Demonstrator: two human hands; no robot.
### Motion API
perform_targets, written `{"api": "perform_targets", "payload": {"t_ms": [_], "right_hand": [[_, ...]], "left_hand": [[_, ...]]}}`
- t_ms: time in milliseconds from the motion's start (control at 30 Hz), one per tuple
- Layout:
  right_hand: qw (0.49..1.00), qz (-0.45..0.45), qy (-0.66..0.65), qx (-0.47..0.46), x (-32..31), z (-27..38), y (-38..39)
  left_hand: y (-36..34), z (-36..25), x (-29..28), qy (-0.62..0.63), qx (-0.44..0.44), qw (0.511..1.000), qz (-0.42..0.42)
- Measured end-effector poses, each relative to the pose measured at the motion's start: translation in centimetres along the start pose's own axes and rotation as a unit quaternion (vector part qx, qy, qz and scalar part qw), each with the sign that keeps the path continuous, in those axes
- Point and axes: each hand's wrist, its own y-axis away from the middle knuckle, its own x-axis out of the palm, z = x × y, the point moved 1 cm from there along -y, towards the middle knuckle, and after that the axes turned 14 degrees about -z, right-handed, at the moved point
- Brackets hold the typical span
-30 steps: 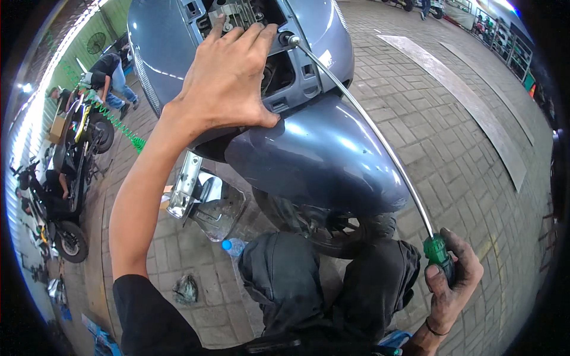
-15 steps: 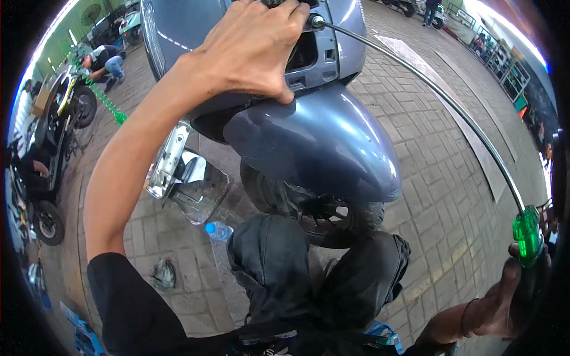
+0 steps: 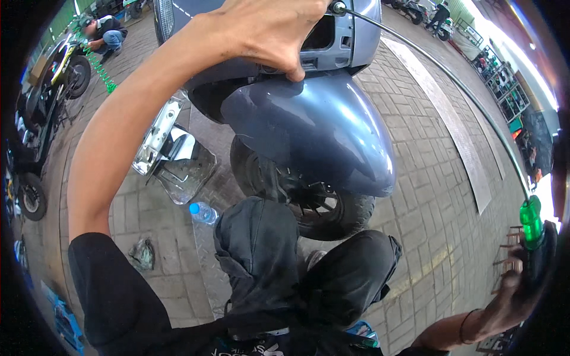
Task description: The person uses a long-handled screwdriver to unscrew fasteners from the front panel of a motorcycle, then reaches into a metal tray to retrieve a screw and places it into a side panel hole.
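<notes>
Okay, right hand (image 3: 514,291) grips long green-handled driver (image 3: 532,222) at frame right, long axis slanting up-left to scooter front panel (image 3: 362,47), far end just beside left hand (image 3: 270,29) at upper centre, fingers cropped, grip can't tell.

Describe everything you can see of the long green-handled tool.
The long green-handled tool has a slim, shiny, metal-looking shaft and a glossy, see-through-looking green handle. The right hand holds the handle's lower end, which looks dark. The shaft slants up leftward to the blue-grey scooter, ending at a round piece beside the left hand; its tip isn't distinguishable. It looks curved, though the lens bends straight edges.
</notes>
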Motion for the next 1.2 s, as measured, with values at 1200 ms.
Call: {"api": "perform_targets", "payload": {"t_ms": [1200], "right_hand": [[0.937,0.344,-0.040,0.048,-1.4,-2.3,-5.7]], "left_hand": [[2.3,-0.2,2.5,-0.072,0.026,0.991,-0.106]]}}
